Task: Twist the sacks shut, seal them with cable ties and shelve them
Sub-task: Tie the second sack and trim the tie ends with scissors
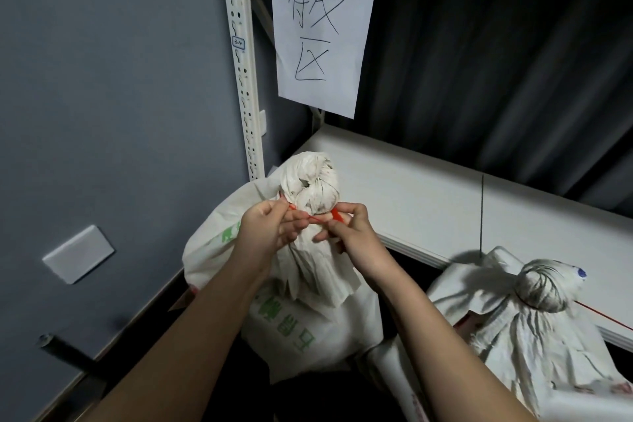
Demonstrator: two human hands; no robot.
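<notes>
A white woven sack (308, 319) with green print stands in front of the shelf, its mouth twisted into a knob-like bunch above my hands. A red cable tie (317, 218) runs round the twisted neck. My left hand (267, 226) pinches one end of the tie at the neck's left side. My right hand (346, 226) pinches the other end on the right. A second white sack (534, 329) stands at the lower right, its neck bunched with a red tie tail sticking out to the right.
A white shelf board (445, 202) lies behind the sacks, with a perforated white upright (245, 79) at its left. A handwritten paper sign (322, 27) hangs from the upper shelf. The grey wall on the left carries a white plate (78, 253). Dark curtain behind.
</notes>
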